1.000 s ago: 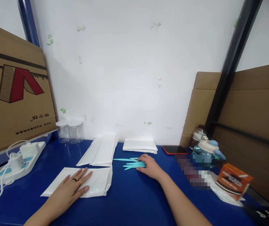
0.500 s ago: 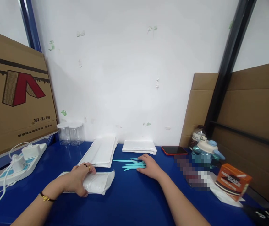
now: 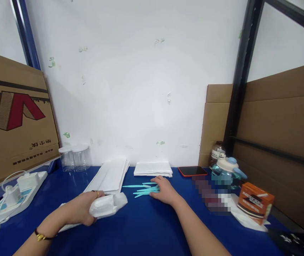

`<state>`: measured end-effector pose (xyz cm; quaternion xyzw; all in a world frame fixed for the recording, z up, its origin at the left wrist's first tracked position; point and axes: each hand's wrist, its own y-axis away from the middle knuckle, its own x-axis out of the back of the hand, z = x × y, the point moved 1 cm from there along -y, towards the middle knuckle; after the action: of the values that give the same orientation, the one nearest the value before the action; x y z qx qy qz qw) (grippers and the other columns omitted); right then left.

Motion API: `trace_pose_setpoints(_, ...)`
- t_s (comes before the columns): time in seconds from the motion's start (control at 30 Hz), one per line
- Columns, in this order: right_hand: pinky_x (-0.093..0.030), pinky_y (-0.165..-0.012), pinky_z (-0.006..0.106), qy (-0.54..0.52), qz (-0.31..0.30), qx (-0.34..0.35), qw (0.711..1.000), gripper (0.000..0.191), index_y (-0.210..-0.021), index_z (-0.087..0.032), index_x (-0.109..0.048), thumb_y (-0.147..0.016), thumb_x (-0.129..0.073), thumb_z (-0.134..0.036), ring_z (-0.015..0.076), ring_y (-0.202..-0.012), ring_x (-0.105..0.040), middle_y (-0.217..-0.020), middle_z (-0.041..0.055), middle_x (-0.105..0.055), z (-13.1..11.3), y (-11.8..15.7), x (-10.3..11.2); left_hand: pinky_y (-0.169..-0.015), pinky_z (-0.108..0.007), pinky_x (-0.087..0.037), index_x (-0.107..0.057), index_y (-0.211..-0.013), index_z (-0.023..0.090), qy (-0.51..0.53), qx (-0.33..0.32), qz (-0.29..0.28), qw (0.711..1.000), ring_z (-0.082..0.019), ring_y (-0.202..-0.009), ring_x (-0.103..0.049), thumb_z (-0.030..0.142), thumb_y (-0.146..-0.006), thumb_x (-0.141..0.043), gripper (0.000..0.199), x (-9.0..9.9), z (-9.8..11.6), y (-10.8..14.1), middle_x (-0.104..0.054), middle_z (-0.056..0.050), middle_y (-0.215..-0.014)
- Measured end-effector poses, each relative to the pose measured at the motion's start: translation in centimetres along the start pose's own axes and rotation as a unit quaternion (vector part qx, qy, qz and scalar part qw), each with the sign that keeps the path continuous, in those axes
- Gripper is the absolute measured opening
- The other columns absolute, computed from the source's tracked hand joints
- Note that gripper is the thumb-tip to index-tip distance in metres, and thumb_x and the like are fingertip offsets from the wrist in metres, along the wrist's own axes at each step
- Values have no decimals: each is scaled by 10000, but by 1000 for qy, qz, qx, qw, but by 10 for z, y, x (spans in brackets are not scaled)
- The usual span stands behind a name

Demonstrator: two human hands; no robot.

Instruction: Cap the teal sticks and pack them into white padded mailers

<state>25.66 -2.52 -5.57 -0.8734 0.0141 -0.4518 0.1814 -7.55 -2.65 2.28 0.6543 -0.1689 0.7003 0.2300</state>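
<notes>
As L hand (image 3: 81, 208) curls, R hand (image 3: 164, 192) fwd

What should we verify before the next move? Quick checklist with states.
1. Left hand holding white packet: ok, end sticks out past the fingers.
2. Right hand at teal strips: ok, touching them.
3. Strips firmly pinched: cannot tell.
4. Strips aligned: not ok, ends uneven and fanned.
5. Phone clear of right hand: ok, apart.
6. Packet contents: cannot tell.

On the blue surface (image 3: 146, 231), thin turquoise plastic-looking strips (image 3: 148, 190), before a white rectangular stack (image 3: 153, 168), left of a flat red-edged phone (image 3: 193, 171).
</notes>
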Motion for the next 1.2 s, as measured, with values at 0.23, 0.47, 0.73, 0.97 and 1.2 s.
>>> trace_pose_setpoints(0.23,-344,-944,347,9,2,-4,1000,573,-1172,-235,-555,-645,-657,-435,253,-1081,-481,-1163,68,-531,2,1,3,-796,-382,-311,-598,-977,236,-234,-55,169,956,-258,-901,-535,55,-534,-585,478,73,53,-57,-617,-71,-952)
trace_pose_setpoints(0.47,-330,-957,358,27,17,-22,999,615,-1171,-237,-560,-597,-710,-400,261,-1074,-494,-1161,71,-537,6,3,7,-831,-389,-223,-670,-724,195,-293,-150,174,928,-242,-911,-464,-13,-642,-556,252,66,122,-114,-638,-97,-842)
trace_pose_setpoints(0.73,-342,-967,357,-21,58,1,998,614,-1206,-219,-522,-629,-689,-345,250,-1114,-471,-1190,78,-519,0,1,13,-859,-389,-243,-619,-976,214,-220,-195,187,937,-240,-937,-465,111,-582,-645,408,84,106,-98,-596,-76,-928)
trace_pose_setpoints(0.97,-349,-978,371,-44,126,1,991,504,-1196,-215,-513,-704,-599,-281,238,-1106,-484,-1155,79,-535,-4,0,19,-951,-364,-289,-391,-1239,251,63,-188,262,944,-258,-1113,-399,289,-620,-631,664,90,80,-13,-475,-54,-1177)
trace_pose_setpoints(1.2,-356,-976,375,-33,108,6,994,495,-1191,-201,-514,-708,-588,-278,240,-1119,-479,-1183,85,-533,5,-1,9,-931,-373,-339,-435,-1200,260,122,-234,299,917,-241,-1082,-416,409,-718,-614,535,77,87,26,-467,-73,-1091)
